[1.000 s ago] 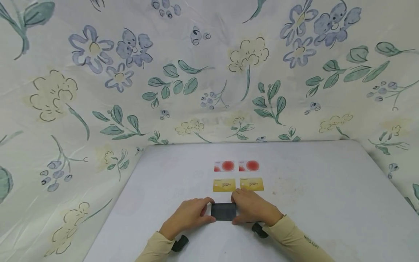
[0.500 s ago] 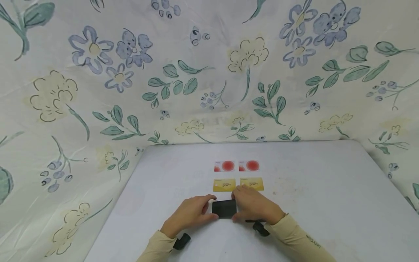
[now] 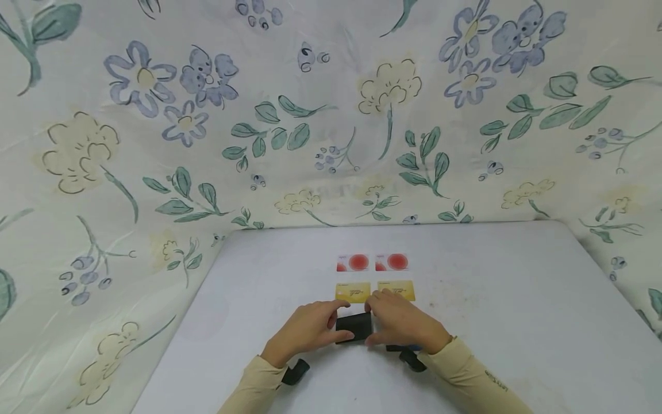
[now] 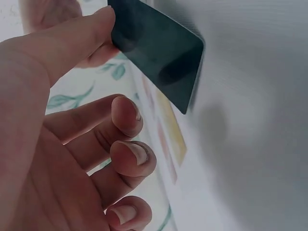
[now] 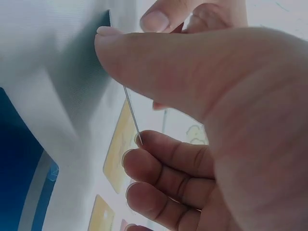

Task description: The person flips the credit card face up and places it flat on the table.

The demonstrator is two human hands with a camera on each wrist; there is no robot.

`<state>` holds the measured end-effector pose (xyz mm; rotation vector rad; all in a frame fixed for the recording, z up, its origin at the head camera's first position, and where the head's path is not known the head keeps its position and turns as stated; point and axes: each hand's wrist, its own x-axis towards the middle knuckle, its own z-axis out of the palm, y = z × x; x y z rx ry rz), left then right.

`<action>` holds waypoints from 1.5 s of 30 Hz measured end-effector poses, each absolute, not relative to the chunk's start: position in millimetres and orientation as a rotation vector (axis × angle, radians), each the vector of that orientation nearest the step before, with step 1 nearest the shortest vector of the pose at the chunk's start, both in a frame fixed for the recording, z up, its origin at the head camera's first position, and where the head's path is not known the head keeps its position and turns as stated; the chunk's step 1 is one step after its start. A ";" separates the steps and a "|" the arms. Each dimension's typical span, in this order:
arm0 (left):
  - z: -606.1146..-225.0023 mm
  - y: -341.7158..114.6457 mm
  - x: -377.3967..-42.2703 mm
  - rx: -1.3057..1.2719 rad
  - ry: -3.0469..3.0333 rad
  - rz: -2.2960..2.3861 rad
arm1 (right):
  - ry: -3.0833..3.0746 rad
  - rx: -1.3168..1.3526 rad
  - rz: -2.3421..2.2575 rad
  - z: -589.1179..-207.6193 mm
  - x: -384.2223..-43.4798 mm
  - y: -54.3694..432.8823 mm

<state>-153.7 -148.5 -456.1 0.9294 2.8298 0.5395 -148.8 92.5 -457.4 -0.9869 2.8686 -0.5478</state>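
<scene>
A plain black card [image 3: 357, 326] is raised on one side and tilted above the white table, between my two hands. My right hand [image 3: 400, 319] pinches its right short edge between thumb and fingertips; in the right wrist view the card shows as a thin edge-on line. My left hand [image 3: 307, 330] lays its thumb over the card's near left part, while its other fingers, loosely bent, stay apart from the card in the left wrist view. Beyond the hands lie two yellow cards [image 3: 353, 292] side by side, the right one partly behind my right fingers.
Two white cards with red circles [image 3: 353, 263] lie in a row behind the yellow ones. A blue card [image 5: 19, 159] with a grey stripe rests under my right wrist. The white table [image 3: 481, 345] meets a flowered cloth [image 3: 331, 115] at its back edge.
The black card has lifted and tilted from lying nearly flat. My left hand has shifted right and away from me, its thumb now over the card. The blue card shows more beneath the right wrist.
</scene>
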 end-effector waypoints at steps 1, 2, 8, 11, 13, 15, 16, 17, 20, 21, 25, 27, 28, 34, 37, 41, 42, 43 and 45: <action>-455.1 -147.5 -153.7 0.933 2.827 0.541 | 2.868 -0.987 -0.552 -456.8 -148.8 92.5; -454.4 -146.3 -153.8 0.936 2.827 0.542 | 2.868 -0.983 -0.553 -456.6 -149.0 92.4; -452.6 -138.9 -156.2 0.952 2.828 0.544 | 2.857 -0.966 -0.554 -454.8 -149.2 92.6; -453.4 -136.3 -157.4 0.959 2.819 0.542 | 2.856 -0.969 -0.546 -454.1 -149.3 92.8; -454.1 -135.1 -158.0 0.965 2.814 0.544 | 2.859 -0.979 -0.542 -453.3 -149.1 93.3; -454.4 -133.9 -158.3 0.976 2.812 0.547 | 2.869 -0.997 -0.541 -452.1 -148.7 94.0; -454.6 -133.3 -158.5 0.983 2.813 0.546 | 2.873 -1.004 -0.543 -451.6 -148.4 94.4; -454.8 -132.7 -158.7 0.985 2.812 0.547 | 2.879 -1.010 -0.545 -451.1 -148.2 94.8; -454.9 -131.4 -158.7 0.987 2.806 0.545 | 2.890 -1.029 -0.554 -449.6 -147.4 95.2; -455.1 -130.8 -158.8 0.986 2.801 0.544 | 2.892 -1.029 -0.559 -449.1 -147.2 95.2; -455.2 -128.4 -158.2 0.978 2.784 0.542 | 2.886 -1.014 -0.585 -447.9 -146.9 94.9; -455.1 -127.4 -157.6 0.974 2.779 0.543 | 2.884 -1.005 -0.591 -447.2 -146.8 94.7; -455.0 -127.0 -157.3 0.970 2.776 0.544 | 2.884 -1.003 -0.591 -446.9 -146.7 94.6; -455.5 -126.2 -157.2 0.967 2.770 0.541 | 2.890 -0.989 -0.582 -444.4 -145.5 94.1; -456.3 -126.0 -157.1 0.974 2.770 0.538 | 2.884 -0.966 -0.586 -442.7 -145.0 93.6; -457.2 -125.2 -155.7 0.988 2.774 0.537 | 2.873 -0.948 -0.602 -441.7 -144.4 92.6; -457.4 -124.9 -155.4 0.987 2.775 0.535 | 2.871 -0.946 -0.609 -441.6 -144.3 92.2; -457.7 -124.7 -155.1 0.991 2.778 0.535 | 2.871 -0.948 -0.613 -441.8 -144.4 92.0; -457.9 -124.4 -154.5 0.995 2.781 0.531 | 2.873 -0.953 -0.619 -441.9 -144.3 91.4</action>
